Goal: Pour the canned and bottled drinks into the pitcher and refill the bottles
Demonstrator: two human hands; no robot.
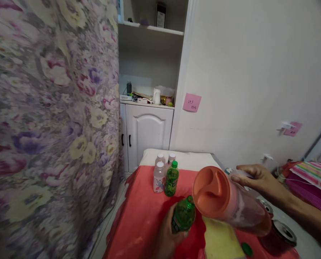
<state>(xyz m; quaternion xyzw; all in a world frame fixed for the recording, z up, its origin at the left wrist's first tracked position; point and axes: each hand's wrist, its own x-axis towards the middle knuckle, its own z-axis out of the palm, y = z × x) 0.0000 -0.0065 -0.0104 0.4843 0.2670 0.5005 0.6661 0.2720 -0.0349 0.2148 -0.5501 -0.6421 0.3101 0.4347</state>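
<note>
My left hand [165,233] is wrapped round a green plastic bottle [184,217], whose mouth is uncapped. In my right hand [254,176] is the handle of a clear pitcher [248,212] with an orange lid [211,192]. The pitcher is tipped on its side, pinkish liquid lying along its lower wall. Its lid edge is at the bottle's mouth; I cannot make out a stream. A loose green cap [247,249] lies beside a yellow cloth [221,239]. Behind my left hand, a capped green bottle [171,180] stands beside several clear white-capped bottles [159,178].
A red cover [138,208] lies over the table. Drink cans [279,235] stand at the right, partly behind the pitcher. A floral curtain [52,126] hangs at the left, with a white cabinet [151,131] behind the table. Striped and purple items [311,185] are stacked far right.
</note>
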